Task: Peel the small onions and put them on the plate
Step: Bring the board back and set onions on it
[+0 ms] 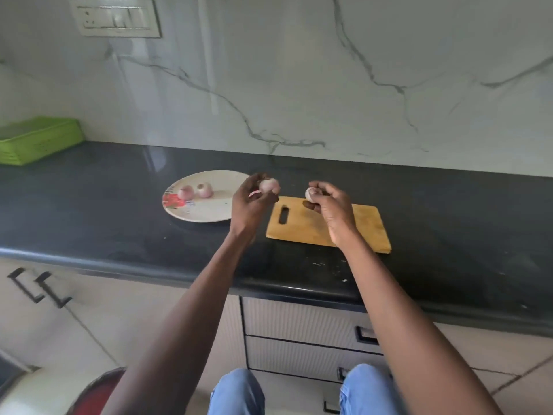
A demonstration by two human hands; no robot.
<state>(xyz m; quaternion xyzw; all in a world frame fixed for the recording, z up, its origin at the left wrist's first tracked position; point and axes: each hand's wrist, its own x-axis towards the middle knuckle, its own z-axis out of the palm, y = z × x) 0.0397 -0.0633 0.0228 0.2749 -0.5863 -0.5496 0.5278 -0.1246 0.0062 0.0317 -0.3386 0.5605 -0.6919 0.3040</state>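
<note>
Two hands, one small onion each, held above the dark surface [119, 211] beside the plate.

Nearest, the right hand [332, 205] hovers over the wooden cutting board [368, 232], its fingers [318, 187] curled around a pale onion [309, 194]. The left hand [251, 202] pinches a peeled-looking onion [268, 185] at its fingertips, a strip of reddish skin [254, 193] hanging below, just beside the plate [203, 211]. Farther left on the plate lie two peeled onions [194, 191]. The step in hand seems to be delivery: the left onion needs the loose skin shed, then a short reach left to set it down.
</note>
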